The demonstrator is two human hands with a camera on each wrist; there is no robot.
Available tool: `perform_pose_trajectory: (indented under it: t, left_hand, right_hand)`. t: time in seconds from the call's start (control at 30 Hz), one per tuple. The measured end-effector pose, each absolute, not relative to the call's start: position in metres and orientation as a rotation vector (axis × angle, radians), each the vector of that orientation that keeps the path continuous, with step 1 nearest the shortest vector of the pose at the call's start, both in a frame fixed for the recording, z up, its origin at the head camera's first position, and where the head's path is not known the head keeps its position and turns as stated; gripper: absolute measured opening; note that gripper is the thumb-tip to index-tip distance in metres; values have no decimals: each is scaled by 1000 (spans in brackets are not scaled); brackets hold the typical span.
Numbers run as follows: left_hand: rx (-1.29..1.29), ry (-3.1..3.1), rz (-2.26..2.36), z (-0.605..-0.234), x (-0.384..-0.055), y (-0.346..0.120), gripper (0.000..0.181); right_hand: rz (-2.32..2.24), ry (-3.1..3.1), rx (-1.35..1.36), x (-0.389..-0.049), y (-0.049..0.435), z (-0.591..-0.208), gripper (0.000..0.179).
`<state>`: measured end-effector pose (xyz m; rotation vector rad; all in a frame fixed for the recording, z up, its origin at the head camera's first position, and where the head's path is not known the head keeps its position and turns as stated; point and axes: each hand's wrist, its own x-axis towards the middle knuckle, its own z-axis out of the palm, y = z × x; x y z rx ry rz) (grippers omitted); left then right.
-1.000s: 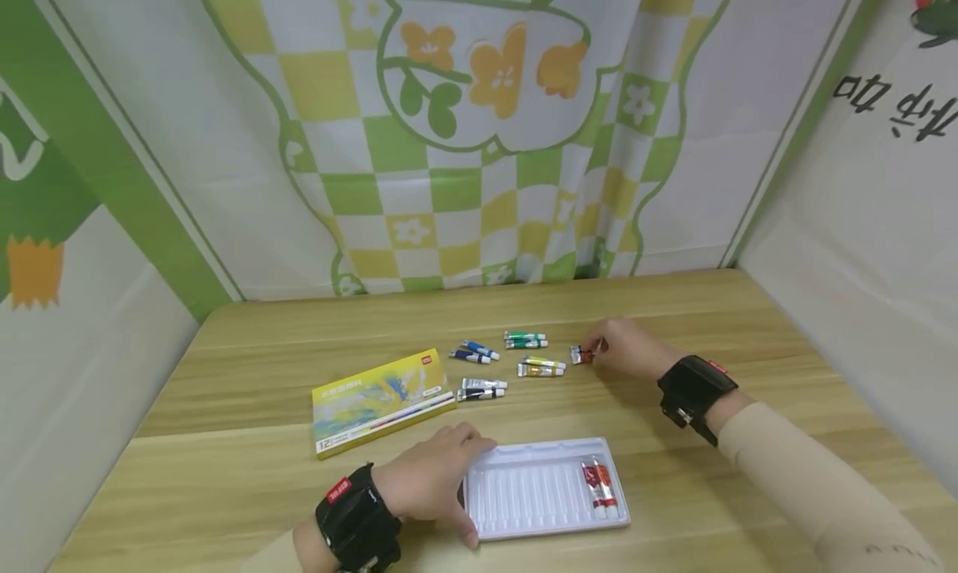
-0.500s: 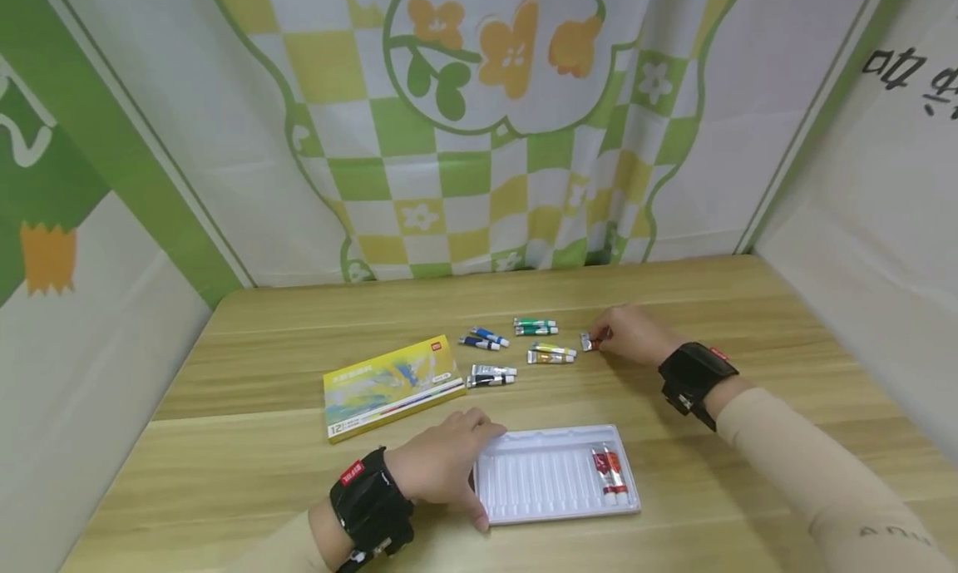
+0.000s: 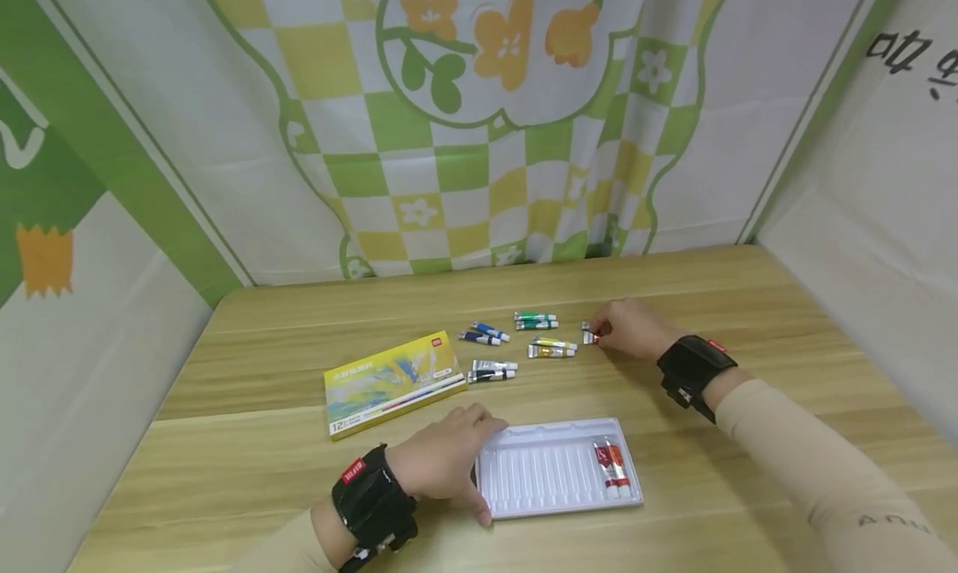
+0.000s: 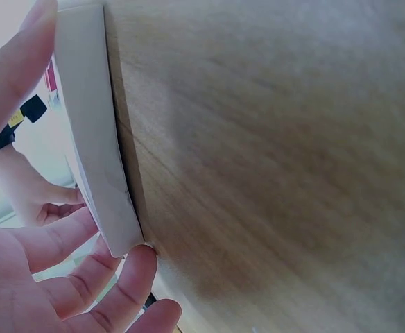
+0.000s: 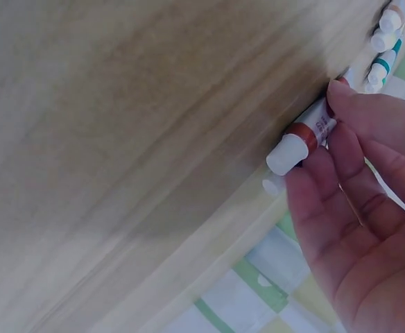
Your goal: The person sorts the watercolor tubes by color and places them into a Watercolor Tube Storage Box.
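In the head view my left hand (image 3: 446,455) spans the left short side of a white plastic tray (image 3: 516,505), thumb and fingers gripping its near and far corners. The left wrist view shows fingertips against the tray's pale side wall (image 4: 95,125). At the tray's right end lie two paint tubes, one dark red (image 3: 604,465) and one orange-red (image 3: 618,469). My right hand (image 3: 636,328), farther back on the table, pinches a small paint tube (image 5: 312,129) with a white cap and a reddish-brown band between thumb and fingers. Another pale cap (image 5: 273,183) shows just behind it.
Left of the right hand lie pairs of paint tubes: green (image 3: 535,321), yellow (image 3: 554,348), blue (image 3: 485,334), and silver and black (image 3: 492,371). A yellow paint box (image 3: 392,382) lies behind the left hand. A patterned curtain (image 3: 464,182) hangs beyond the table's back edge.
The head view has shifted slightly. The right hand stays around the same spot, its fingers shifting over the brown tubes, where two tube ends now show. Left hand and tray stay put.
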<state>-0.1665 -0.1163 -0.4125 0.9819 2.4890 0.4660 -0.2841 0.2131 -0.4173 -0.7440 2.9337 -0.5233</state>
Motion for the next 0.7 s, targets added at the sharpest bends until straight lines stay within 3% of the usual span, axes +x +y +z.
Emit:
perform_pose_trajectory:
  t: [0.7]
  left_hand:
    - [985,2497,468,-414,-166,-116,105]
  right_hand:
    - [-566,2933,-760,-268,221,-418,15]
